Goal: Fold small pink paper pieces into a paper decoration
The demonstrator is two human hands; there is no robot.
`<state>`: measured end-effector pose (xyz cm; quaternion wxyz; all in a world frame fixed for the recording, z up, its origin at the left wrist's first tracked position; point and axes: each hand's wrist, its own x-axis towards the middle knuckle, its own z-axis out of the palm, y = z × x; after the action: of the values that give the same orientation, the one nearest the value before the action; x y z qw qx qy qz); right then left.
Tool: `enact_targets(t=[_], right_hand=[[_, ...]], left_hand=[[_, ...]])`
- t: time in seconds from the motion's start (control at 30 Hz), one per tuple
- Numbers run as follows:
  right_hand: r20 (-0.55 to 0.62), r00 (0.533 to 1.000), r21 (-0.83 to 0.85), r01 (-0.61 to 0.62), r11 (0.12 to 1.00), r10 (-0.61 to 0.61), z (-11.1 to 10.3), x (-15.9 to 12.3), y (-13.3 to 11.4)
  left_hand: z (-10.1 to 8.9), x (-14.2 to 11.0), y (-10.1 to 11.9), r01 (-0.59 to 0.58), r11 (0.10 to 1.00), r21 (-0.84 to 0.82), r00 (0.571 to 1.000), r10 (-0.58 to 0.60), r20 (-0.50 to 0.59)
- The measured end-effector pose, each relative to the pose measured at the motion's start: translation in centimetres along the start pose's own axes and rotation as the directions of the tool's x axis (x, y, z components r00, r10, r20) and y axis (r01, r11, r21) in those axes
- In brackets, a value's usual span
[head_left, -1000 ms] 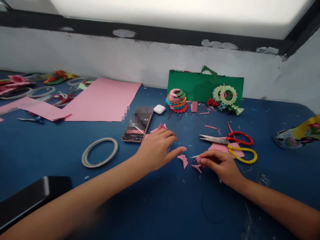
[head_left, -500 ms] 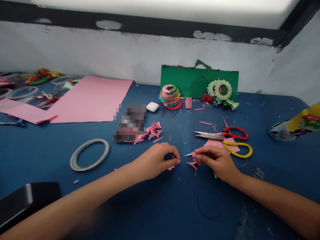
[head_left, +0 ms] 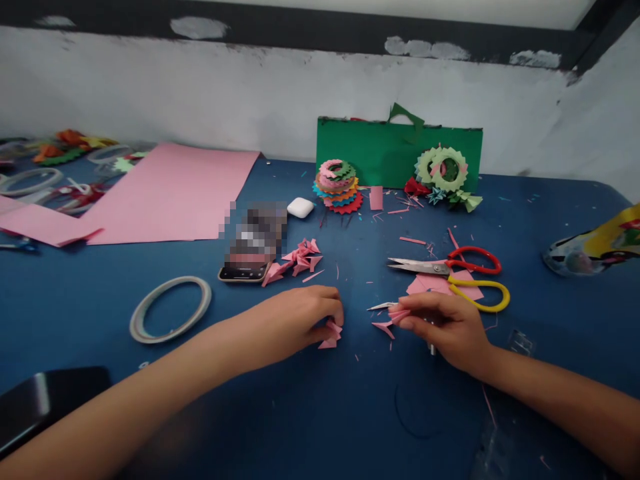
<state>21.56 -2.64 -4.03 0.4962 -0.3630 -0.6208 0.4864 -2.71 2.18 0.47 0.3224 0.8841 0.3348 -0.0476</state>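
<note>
My left hand (head_left: 300, 325) is low over the table, its fingers curled down onto small folded pink paper pieces (head_left: 329, 337). The fingertips are partly hidden behind the hand. My right hand (head_left: 445, 328) pinches a pleated stack of pink paper (head_left: 399, 315) between thumb and fingers. A thin pointed metal tip (head_left: 382, 307) sticks out beside that stack; the rest of its tool is mostly covered by the hand. Just under the right fingertips lies a loose folded pink paper piece (head_left: 384, 328). Scissors (head_left: 440, 268) with one red and one yellow handle rest open behind the right hand, over pink paper squares (head_left: 425, 285).
A heap of folded pink pieces (head_left: 301, 259) sits beside the phone (head_left: 245, 272) and a white case (head_left: 301, 208). To the left are a tape roll (head_left: 206, 297) and a pink sheet (head_left: 170, 193). Notched paper rings (head_left: 339, 193) stand before a green board (head_left: 380, 157). Scraps litter the table.
My left hand has moved left, away from the right hand, and its fingers have come down on the folded pink pieces. My right hand keeps its paper stack, now seen more plainly.
</note>
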Motion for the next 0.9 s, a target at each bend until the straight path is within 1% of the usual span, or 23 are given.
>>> enact_targets(t=[0.07,0.13,0.2,0.23,0.27,0.3,0.37,0.4,0.5,0.57,0.67,0.77,0.9], right_hand=[[0.018,1.0,-0.031,0.016,0.999,-0.015,0.0,0.0,-0.2],[0.018,0.999,-0.055,0.028,0.998,-0.027,0.0,0.1,-0.2],[-0.002,1.0,-0.041,0.002,0.999,-0.002,0.0,0.1,-0.1],[-0.01,1.0,-0.022,-0.023,0.999,0.023,0.0,0.1,-0.1],[-0.016,0.999,-0.003,-0.05,0.999,0.05,0.0,0.1,-0.1],[-0.017,0.997,0.008,-0.074,0.997,0.074,0.1,0.1,-0.1],[-0.019,0.994,0.002,-0.112,0.994,0.112,0.2,0.1,-0.2],[-0.022,0.992,-0.007,-0.124,0.992,0.124,0.3,0.1,-0.3],[-0.02,0.988,0.01,-0.152,0.988,0.152,0.6,0.0,-0.5],[-0.014,0.988,0.039,-0.156,0.987,0.157,0.7,-0.1,-0.6],[-0.02,0.991,0.032,-0.129,0.991,0.13,0.8,-0.2,-0.6],[-0.01,0.997,-0.038,-0.076,0.996,0.076,0.7,-0.2,-0.6],[0.011,1.0,-0.141,-0.001,0.99,0.003,0.9,-0.1,-0.7]], left_hand=[[-0.5,-0.2,0.0,0.059,0.998,0.01,0.998,-0.059,-0.002],[-0.9,-0.3,0.2,0.096,0.995,-0.033,0.995,-0.096,0.001],[-1.0,-0.3,0.6,0.114,0.98,-0.166,0.993,-0.117,-0.008],[-0.9,-0.3,0.9,0.121,0.96,-0.252,0.991,-0.133,-0.032],[-0.7,-0.2,1.2,0.129,0.928,-0.351,0.984,-0.164,-0.074],[-0.4,-0.2,1.5,0.13,0.889,-0.44,0.967,-0.212,-0.143],[0.4,0.0,2.1,0.055,0.82,-0.57,0.923,-0.259,-0.284],[0.7,0.1,2.3,0.022,0.779,-0.626,0.902,-0.286,-0.324],[1.7,0.2,2.6,-0.04,0.664,-0.747,0.869,-0.346,-0.354],[2.2,0.3,2.7,-0.051,0.607,-0.793,0.866,-0.369,-0.338],[2.7,0.5,2.8,-0.054,0.557,-0.828,0.882,-0.363,-0.302],[3.1,0.6,3.0,-0.051,0.545,-0.837,0.884,-0.365,-0.291],[3.4,0.6,3.2,-0.08,0.563,-0.823,0.882,-0.345,-0.322]])
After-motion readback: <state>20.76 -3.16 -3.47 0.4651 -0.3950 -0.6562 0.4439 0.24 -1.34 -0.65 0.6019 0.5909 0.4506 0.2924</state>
